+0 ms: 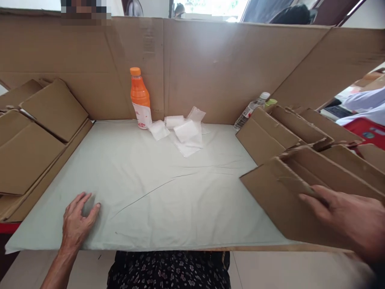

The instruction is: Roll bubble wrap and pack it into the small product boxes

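The flat box (279, 196) lies at 4 o'clock on the sheet (156, 180), long side running from 8 to 2. The right hand (345, 218) grips its edge. The left hand (76, 222) rests open at 8. A bottle (140, 98) stands at 12.

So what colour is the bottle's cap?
Orange, like the bottle itself; the cap shows clearly in the head view.

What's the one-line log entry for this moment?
left hand: flat on white sheet | right hand: gripping folded carton | orange bottle: upright at back
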A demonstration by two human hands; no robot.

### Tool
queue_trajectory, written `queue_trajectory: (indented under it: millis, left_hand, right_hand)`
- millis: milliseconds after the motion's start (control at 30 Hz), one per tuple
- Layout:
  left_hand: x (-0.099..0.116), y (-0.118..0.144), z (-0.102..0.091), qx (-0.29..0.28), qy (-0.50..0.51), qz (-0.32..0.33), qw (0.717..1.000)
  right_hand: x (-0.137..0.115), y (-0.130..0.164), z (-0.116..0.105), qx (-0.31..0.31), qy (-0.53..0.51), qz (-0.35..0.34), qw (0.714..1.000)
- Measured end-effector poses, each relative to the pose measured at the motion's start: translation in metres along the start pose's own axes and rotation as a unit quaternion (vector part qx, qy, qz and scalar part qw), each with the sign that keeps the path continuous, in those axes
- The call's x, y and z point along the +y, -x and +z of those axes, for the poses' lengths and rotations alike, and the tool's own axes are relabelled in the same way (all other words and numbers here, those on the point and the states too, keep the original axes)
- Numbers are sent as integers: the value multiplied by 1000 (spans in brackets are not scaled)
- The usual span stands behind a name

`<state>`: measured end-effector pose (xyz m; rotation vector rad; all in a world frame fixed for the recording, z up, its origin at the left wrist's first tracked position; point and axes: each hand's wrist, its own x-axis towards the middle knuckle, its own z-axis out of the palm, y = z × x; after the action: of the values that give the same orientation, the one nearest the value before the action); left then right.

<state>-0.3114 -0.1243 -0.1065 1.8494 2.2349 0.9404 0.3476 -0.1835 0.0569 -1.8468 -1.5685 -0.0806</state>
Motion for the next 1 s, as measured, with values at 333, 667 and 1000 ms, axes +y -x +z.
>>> queue_trajectory:
  millis: [333, 667, 1000]
  left_hand:
    - [85, 35, 8, -46, 167, 135, 976]
    - [90, 54, 16, -81, 269, 62, 958]
    - [111, 45, 38, -132, 309, -90, 937]
  right_hand:
    - [-222, 24, 73, -166, -34, -367, 915]
    - [-137, 81, 114, -106, -158, 28, 981]
    - [-158, 94, 203, -198, -176, 24, 964]
